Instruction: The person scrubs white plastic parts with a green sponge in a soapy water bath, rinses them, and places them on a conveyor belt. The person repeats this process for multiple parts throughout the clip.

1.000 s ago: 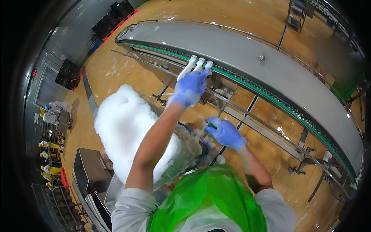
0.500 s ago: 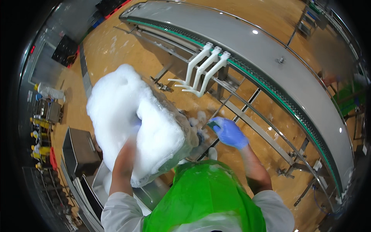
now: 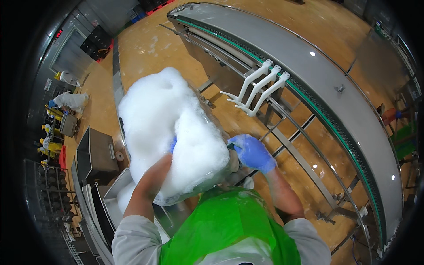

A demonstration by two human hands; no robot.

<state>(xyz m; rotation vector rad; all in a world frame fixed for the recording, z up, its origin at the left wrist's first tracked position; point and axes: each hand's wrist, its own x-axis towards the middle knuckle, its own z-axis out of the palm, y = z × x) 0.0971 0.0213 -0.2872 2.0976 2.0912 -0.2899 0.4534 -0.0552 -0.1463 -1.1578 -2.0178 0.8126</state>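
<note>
In front of me a tub heaped with white foam [image 3: 152,106] is tilted at an angle; suds cover most of its surface. My left hand [image 3: 173,144], in a blue glove, is sunk into the foam, so its fingers are hidden. Just off the tub's right corner, my right hand [image 3: 253,152], also blue-gloved, is closed around a thin dark green scouring pad [image 3: 231,145]. Only the pad's edge shows beyond the fingers.
A curved conveyor [image 3: 309,57] with white hooked arms [image 3: 263,88] runs along the far and right side. Metal bins [image 3: 95,154] stand at left, beside a pale tray [image 3: 115,185]. People in white [image 3: 73,101] are farther off left.
My right hand with the pad has come closer to the tub's right corner. The left hand has shifted slightly within the foam. The whole view has turned a little.
</note>
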